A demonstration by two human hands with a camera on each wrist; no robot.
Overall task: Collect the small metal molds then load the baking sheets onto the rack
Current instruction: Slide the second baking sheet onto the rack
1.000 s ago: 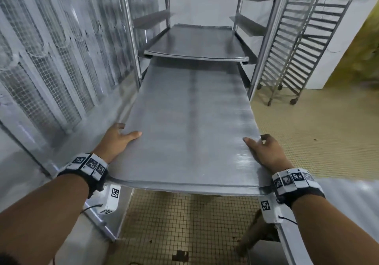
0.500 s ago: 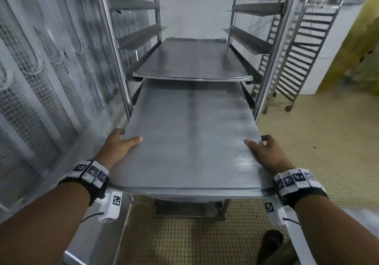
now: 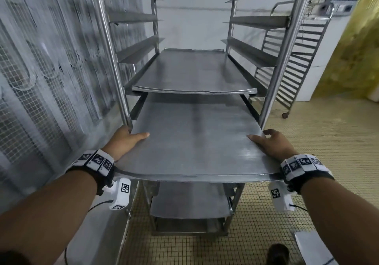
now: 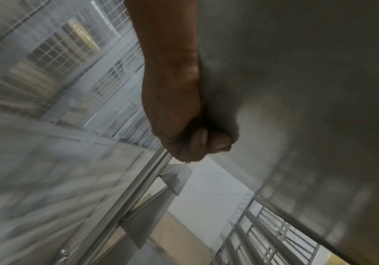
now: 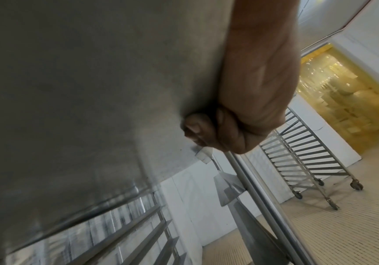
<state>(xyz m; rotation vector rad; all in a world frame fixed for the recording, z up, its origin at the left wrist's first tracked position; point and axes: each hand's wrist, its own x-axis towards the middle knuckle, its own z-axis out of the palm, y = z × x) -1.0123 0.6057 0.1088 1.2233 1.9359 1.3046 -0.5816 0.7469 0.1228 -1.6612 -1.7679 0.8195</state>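
I hold a large grey baking sheet (image 3: 192,139) level between both hands, its far end slid in between the uprights of the steel rack (image 3: 287,59). My left hand (image 3: 125,139) grips its left edge, thumb on top and fingers (image 4: 206,141) curled underneath. On the right edge my right hand (image 3: 270,143) grips the same way, fingers (image 5: 197,129) curled under the sheet (image 5: 81,89). Another baking sheet (image 3: 192,71) rests on the rails just above. A third sheet (image 3: 190,201) lies low in the rack. No small molds are in view.
A wire mesh wall (image 3: 41,80) runs close along the left. A second wheeled rack (image 3: 297,63) stands behind on the right, on the tiled floor (image 3: 328,141). Angled rails (image 3: 139,49) line the rack's upper levels. A shoe (image 3: 277,253) shows at the bottom right.
I have stepped closer and pushed the held sheet further into the rack, under the upper sheet. Both hands keep the same grip and now sit at the front uprights.
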